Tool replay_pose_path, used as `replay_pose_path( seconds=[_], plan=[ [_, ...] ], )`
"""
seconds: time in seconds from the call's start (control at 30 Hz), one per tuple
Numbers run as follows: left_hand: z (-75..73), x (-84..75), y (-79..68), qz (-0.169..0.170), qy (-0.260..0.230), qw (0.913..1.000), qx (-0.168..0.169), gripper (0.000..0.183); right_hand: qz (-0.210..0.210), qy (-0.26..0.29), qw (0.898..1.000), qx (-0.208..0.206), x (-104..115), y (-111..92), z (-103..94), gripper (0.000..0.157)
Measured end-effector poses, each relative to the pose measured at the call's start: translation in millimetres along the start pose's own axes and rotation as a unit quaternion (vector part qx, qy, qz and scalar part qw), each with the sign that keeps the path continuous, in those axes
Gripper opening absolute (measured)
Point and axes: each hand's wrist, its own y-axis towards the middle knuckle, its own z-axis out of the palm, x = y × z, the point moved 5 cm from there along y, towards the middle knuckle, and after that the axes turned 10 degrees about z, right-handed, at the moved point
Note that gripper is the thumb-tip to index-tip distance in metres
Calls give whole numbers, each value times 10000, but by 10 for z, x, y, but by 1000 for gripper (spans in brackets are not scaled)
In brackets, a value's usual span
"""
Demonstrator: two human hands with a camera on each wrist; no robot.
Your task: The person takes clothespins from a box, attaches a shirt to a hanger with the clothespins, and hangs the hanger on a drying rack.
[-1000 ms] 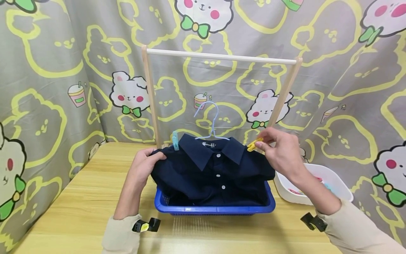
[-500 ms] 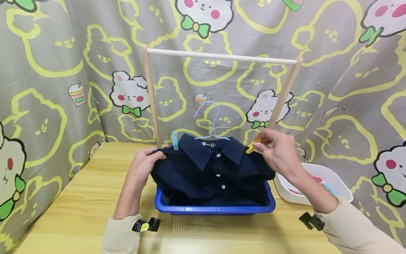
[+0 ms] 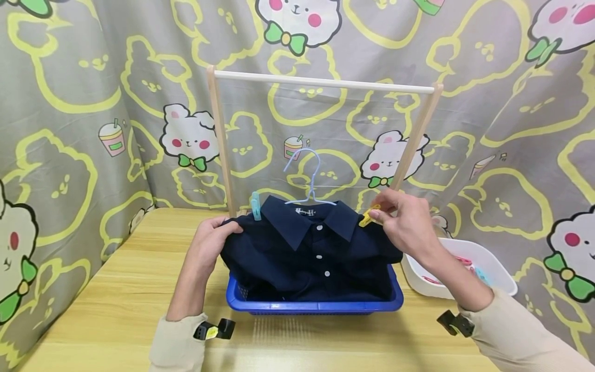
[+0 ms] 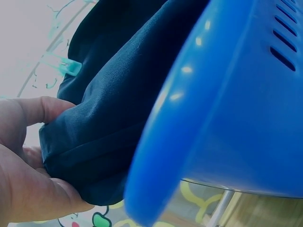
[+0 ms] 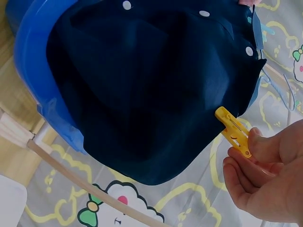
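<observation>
A dark navy shirt (image 3: 283, 263) with white buttons lies over the blue basket (image 3: 316, 307), with a light blue wire hanger (image 3: 312, 181) rising from its collar. My left hand (image 3: 210, 240) pinches the shirt's shoulder at the left, thumb on top, as the left wrist view also shows. Near it a teal clothespin (image 3: 256, 206) stands clipped on the shoulder seam. My right hand (image 3: 411, 219) pinches a yellow clothespin (image 5: 233, 132) between thumb and fingers. In the right wrist view that clothespin's tip overlaps the edge of the other shoulder.
A wooden rack with a white rod (image 3: 325, 82) stands behind the basket. At the right, a white tub (image 3: 504, 274) holds several pink and teal clothespins, partly behind my right forearm. A patterned curtain (image 3: 251, 31) encloses the wooden table (image 3: 116, 305).
My right hand has shifted slightly left with the yellow clothespin, bringing it a little further onto the shirt's shoulder. My left hand and the basket stay in place.
</observation>
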Motion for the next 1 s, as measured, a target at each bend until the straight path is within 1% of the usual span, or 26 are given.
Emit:
replay_pose_path(
  seconds=[0.3, 0.47, 0.67, 0.83, 1.0],
  plan=[
    [-1, -3, 0, 8, 9, 10000, -22, 34, 167, 26, 9997, 180, -35, -13, 28, 9],
    [-6, 3, 0, 27, -14, 10000, -23, 33, 209, 37, 9994, 282, -50, -17, 41, 13],
    [-16, 4, -4, 18, -32, 10000, -20, 31, 389, 39, 9981, 475, -70, -28, 66, 18],
    [-21, 3, -1, 16, 0, 10000, -87, 33, 545, 31, 9970, 539, -79, -33, 70, 19],
    [-22, 1, 3, 9, 12, 10000, -92, 33, 590, 53, 9967, 556, -76, -31, 69, 19]
  ],
)
